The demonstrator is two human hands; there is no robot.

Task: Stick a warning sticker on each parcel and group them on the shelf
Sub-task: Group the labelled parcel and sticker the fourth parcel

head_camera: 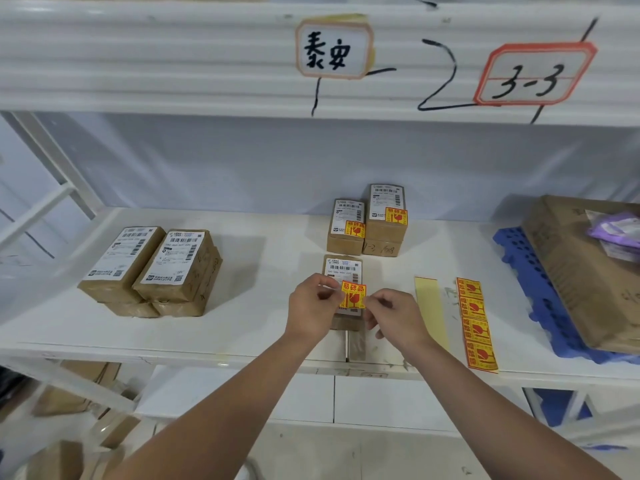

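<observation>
A yellow and red warning sticker (353, 295) is pinched between my left hand (311, 311) and my right hand (394, 317), just above a brown parcel (341, 268) with a white label at the shelf's middle front. Behind it stand two parcels (346, 226) (386, 220) that each carry a warning sticker. At the left lie several brown parcels (152, 268) in a low pile with no sticker showing. A strip of warning stickers (476, 323) lies to the right of my hands, beside an empty yellow backing strip (427, 299).
The white shelf board (263, 299) has a front edge just below my wrists. A large cardboard box (588, 271) rests on a blue plastic pallet (530, 282) at the right. The upper shelf rail carries handwritten labels (334, 50). More parcels (79, 393) lie on the floor below left.
</observation>
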